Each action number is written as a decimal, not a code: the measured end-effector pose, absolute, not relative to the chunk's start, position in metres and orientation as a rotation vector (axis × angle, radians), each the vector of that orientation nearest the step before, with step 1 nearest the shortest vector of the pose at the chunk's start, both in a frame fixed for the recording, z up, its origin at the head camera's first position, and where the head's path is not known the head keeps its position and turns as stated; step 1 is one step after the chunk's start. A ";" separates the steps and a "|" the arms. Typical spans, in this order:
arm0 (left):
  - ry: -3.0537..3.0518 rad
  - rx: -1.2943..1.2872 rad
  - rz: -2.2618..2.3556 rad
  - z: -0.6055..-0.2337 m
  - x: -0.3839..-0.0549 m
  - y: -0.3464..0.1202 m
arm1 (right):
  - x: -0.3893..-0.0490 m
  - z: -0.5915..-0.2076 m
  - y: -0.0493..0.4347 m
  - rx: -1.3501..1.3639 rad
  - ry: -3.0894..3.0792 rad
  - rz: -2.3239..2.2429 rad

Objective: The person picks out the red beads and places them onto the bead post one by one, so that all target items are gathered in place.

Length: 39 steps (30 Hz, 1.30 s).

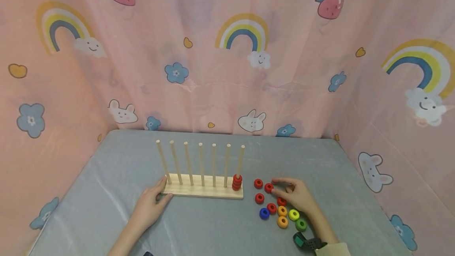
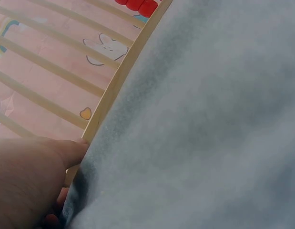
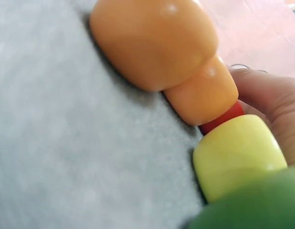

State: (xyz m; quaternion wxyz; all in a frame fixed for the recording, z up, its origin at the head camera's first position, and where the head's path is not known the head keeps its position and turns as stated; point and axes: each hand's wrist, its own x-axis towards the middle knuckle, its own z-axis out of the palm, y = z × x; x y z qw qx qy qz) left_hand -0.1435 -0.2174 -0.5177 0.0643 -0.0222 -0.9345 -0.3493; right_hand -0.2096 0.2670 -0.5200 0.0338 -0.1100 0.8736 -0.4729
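Observation:
A wooden peg rack (image 1: 204, 191) with several upright pegs stands on the grey cloth. Red beads (image 1: 236, 183) are stacked on its rightmost peg. At the rack's left end, my left hand (image 1: 151, 204) grips the base board; the left wrist view shows the thumb along the board's edge (image 2: 106, 100). My right hand (image 1: 296, 196) pinches a red bead (image 1: 269, 187) between thumb and forefinger at table level. Under and beside that hand lie loose beads: red (image 1: 259, 198), orange (image 1: 282, 222), yellow (image 1: 294, 214), green (image 1: 301, 224) and blue (image 1: 264, 213).
A grey cloth (image 1: 213, 228) covers the table. Pink printed curtains (image 1: 213, 90) hang behind it and on both sides. A dark device with a strap (image 1: 308, 242) sits on the right wrist. Part of a dark object (image 1: 148, 253) shows at the bottom edge.

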 end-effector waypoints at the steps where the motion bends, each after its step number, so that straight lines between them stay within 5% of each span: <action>1: -2.823 -0.063 -1.056 -0.518 -0.143 -0.217 | -0.209 -0.520 0.267 -0.340 2.686 -1.451; 39: -2.821 -0.081 -1.032 -0.519 -0.143 -0.218 | -0.209 -0.517 0.262 -0.450 2.743 -1.379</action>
